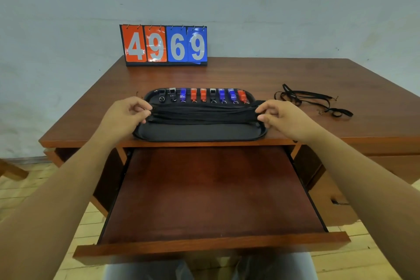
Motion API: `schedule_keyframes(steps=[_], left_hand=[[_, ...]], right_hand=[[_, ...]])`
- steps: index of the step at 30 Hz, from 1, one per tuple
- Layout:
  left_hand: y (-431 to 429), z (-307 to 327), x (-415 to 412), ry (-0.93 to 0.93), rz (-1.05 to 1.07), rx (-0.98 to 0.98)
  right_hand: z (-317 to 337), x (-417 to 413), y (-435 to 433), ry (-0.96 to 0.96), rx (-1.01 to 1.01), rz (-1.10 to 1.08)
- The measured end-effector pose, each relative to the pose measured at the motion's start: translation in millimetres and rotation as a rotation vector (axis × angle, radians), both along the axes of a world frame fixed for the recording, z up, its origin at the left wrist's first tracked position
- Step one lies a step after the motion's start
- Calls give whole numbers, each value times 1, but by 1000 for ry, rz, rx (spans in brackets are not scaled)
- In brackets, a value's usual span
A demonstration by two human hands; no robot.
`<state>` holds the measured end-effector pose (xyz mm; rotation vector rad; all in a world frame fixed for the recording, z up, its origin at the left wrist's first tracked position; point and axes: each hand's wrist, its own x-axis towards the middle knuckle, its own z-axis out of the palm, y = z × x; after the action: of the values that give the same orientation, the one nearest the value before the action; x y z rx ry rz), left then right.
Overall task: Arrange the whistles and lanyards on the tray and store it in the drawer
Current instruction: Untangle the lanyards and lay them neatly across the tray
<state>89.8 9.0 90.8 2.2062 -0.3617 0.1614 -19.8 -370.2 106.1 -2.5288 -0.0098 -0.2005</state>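
Observation:
A black tray [200, 133] sits at the desk's front edge. Along its far side stands a row of several whistles [203, 94] in black, blue and orange. A bundle of black lanyards [202, 114] lies stretched across the tray's middle. My left hand [126, 116] pinches the bundle's left end and my right hand [283, 116] pinches its right end. More loose black lanyards [311, 100] lie tangled on the desk to the right of the tray.
The wooden desk [250, 75] has a wide, shallow drawer [213, 193] pulled open below the tray, with nothing in it. A flip scoreboard [164, 44] reading 4969 stands at the desk's back edge against the wall.

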Motion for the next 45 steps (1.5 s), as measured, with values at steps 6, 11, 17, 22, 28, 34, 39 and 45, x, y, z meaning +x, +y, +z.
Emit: schedule_keyframes(steps=[6,11,17,22,28,34,39,45], left_hand=[[5,-2,9,-52,-67,308],[6,1,17,-178,-129,505],[0,-4,27,-161,-53,815],[-5,-5,35,-172,42,917],[-1,-3,32,-114,13,862],[-16,14,20,-146,54,596],[-85,33,13,-167,-120,429],[-205,37,10,-152,-306,397]], right_hand=[[-12,2,-13,31,-39,-40],[-18,5,-16,21,-53,-47],[-19,9,-17,57,-127,-47],[-18,15,-19,78,-150,-65],[-21,18,-20,48,-123,-78],[-13,15,-25,-47,-93,-159],[-1,5,-48,-56,-107,-226],[2,-10,-111,43,-154,-422]])
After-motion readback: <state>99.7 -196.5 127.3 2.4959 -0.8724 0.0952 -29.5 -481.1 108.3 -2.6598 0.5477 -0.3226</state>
